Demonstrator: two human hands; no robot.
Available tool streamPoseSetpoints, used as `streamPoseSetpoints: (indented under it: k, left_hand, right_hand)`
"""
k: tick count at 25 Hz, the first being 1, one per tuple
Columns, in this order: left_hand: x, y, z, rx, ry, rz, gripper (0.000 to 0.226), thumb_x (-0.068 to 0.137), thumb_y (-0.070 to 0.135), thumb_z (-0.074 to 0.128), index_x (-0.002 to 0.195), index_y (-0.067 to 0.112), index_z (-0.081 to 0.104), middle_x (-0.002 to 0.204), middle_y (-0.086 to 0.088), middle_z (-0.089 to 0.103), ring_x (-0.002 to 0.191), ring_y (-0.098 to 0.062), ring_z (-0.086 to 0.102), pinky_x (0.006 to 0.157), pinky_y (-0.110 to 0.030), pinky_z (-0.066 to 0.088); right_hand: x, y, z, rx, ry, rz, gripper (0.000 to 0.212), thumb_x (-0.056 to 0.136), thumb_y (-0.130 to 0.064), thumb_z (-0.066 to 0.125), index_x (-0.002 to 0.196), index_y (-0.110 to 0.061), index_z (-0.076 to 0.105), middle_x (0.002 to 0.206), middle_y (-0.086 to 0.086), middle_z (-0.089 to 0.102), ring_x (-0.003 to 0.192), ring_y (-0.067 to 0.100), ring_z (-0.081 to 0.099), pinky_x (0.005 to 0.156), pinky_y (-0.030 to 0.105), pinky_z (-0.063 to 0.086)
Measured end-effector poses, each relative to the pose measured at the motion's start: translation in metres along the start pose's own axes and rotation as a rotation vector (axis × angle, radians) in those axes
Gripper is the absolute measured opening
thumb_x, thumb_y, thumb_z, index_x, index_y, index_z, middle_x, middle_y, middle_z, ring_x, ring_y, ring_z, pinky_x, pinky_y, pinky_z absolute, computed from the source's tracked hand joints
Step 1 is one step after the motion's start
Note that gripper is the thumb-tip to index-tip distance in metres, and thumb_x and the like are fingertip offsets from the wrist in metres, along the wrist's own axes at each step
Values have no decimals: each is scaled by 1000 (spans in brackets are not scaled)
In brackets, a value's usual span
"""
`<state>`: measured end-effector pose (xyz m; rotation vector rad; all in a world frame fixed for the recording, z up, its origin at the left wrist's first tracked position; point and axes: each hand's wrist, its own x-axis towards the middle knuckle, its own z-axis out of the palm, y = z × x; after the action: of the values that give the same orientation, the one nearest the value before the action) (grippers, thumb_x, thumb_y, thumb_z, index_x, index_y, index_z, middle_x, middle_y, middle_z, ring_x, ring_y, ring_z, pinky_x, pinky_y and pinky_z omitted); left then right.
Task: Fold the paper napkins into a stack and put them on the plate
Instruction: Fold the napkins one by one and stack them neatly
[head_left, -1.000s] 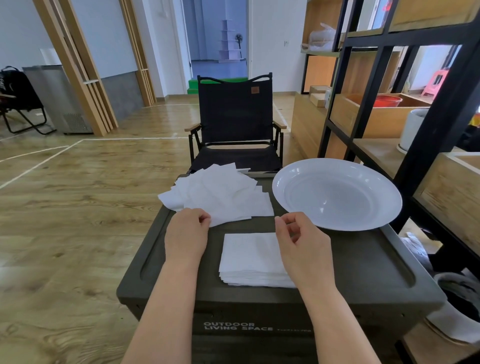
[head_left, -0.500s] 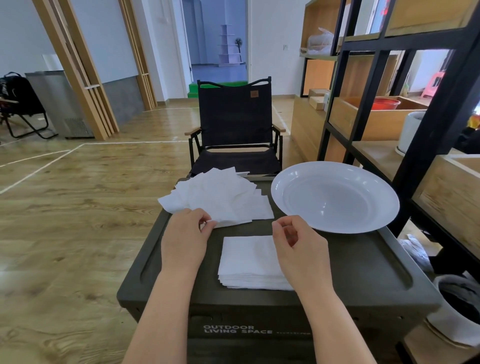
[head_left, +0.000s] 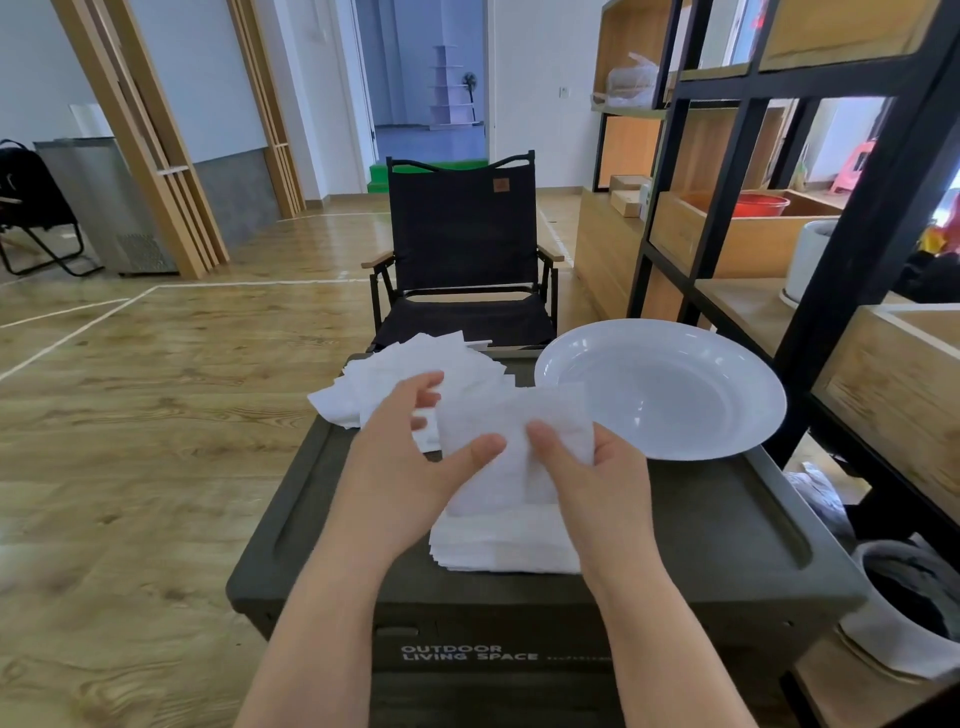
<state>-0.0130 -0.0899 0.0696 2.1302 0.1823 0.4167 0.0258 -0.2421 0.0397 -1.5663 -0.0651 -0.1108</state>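
One white paper napkin (head_left: 511, 426) is lifted above the dark green box lid (head_left: 727, 525). My left hand (head_left: 410, 462) pinches its left edge with the thumb on top. My right hand (head_left: 592, 473) pinches its right part, thumb on the near face. Under them lies a neat stack of folded napkins (head_left: 498, 551). A loose fan of unfolded napkins (head_left: 395, 369) lies at the far left of the lid. The white plate (head_left: 670, 384) sits at the far right, with nothing on it.
A black folding chair (head_left: 462, 249) stands just beyond the box. A black metal shelf with wooden boxes (head_left: 831, 208) rises close on the right. A white bucket (head_left: 904, 603) stands on the floor at the lower right. Wooden floor spreads to the left.
My left hand has lifted one napkin off the loose fan and carried it right, over the folded stack. My right hand has come in and taken hold of it too.
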Motion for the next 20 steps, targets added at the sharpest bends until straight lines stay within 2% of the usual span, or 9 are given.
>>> streamPoseSetpoints:
  k: [2, 4, 5, 7, 10, 11, 15, 20]
  left_hand:
    - [2, -8, 9, -290, -120, -170, 23, 80, 45, 69, 97, 29, 70, 100, 14, 73, 91, -4, 68, 79, -29, 54]
    - [3, -14, 13, -452, -104, -261, 23, 87, 35, 65, 88, 13, 74, 91, 3, 77, 86, -15, 72, 82, -33, 54]
    - [5, -18, 13, -443, -58, -267, 29, 89, 34, 63, 88, 6, 72, 88, 0, 76, 84, -18, 71, 81, -31, 52]
    - [8, -24, 13, -298, 16, -245, 35, 91, 36, 59, 85, 3, 71, 83, -7, 73, 79, -21, 67, 72, -23, 45]
    - [7, -31, 15, -83, 45, -228, 33, 93, 33, 56, 71, 14, 71, 72, 0, 71, 64, -3, 64, 49, -10, 41]
    - [7, -32, 16, 2, 49, -223, 32, 92, 34, 59, 67, 17, 70, 68, 3, 68, 60, -1, 62, 46, -10, 39]
    - [8, -37, 18, 197, 56, -283, 21, 82, 44, 67, 67, 29, 67, 68, 14, 65, 62, -1, 58, 50, -19, 36]
    - [10, -43, 23, 296, -35, -400, 21, 81, 46, 69, 72, 28, 64, 74, 9, 64, 68, -6, 57, 55, -22, 38]
  right_hand:
    - [0, 3, -2, 112, -25, 102, 10, 82, -38, 69, 90, -33, 67, 86, -14, 72, 81, 7, 69, 66, 23, 58]
    - [1, 3, -6, 74, -22, 108, 8, 83, -36, 68, 86, -29, 70, 85, -10, 73, 81, 11, 69, 70, 29, 59]
    - [3, 5, -9, 25, -13, 89, 10, 84, -35, 67, 81, -26, 71, 81, -10, 73, 78, 10, 69, 68, 27, 58]
    - [6, 7, -17, -113, -1, 71, 15, 85, -35, 65, 73, -27, 71, 72, -19, 72, 72, 0, 67, 60, 16, 51]
    - [10, 13, -25, -469, -46, 66, 14, 86, -38, 64, 74, -32, 67, 70, -19, 67, 69, -2, 61, 62, 13, 43]
    - [10, 16, -25, -566, -48, 55, 13, 86, -39, 63, 75, -32, 66, 71, -19, 65, 69, -2, 59, 60, 12, 40]
    - [12, 21, -23, -706, 7, 68, 22, 86, -40, 63, 69, -25, 66, 65, -11, 63, 60, 3, 56, 50, 12, 31]
    - [11, 24, -23, -800, 15, 106, 26, 84, -36, 64, 68, -16, 68, 64, 1, 66, 51, 7, 55, 46, 16, 33]
